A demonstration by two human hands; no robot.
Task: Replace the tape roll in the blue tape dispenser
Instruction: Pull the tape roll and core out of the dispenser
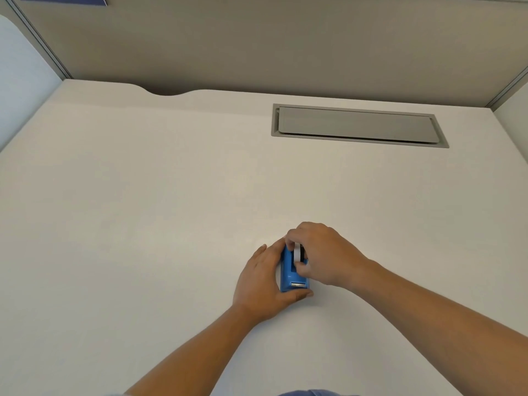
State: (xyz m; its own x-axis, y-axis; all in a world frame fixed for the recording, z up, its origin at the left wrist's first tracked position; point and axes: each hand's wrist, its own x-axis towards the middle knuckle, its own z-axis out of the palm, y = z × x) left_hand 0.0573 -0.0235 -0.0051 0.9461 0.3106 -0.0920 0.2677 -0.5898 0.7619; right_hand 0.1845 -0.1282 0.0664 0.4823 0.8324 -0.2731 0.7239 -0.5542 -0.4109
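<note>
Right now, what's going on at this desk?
A person is working on a blue tape dispenser that sits on a white desk. The left hand wraps around its side and near end, bracing it. The right hand pinches the tape roll from above, in the dispenser's slot. Whether the roll is going in or coming out can't be told. A closed grey cable hatch sits further back.

One camera sits up on the person's head, looking forward and down at the desk close below.
</note>
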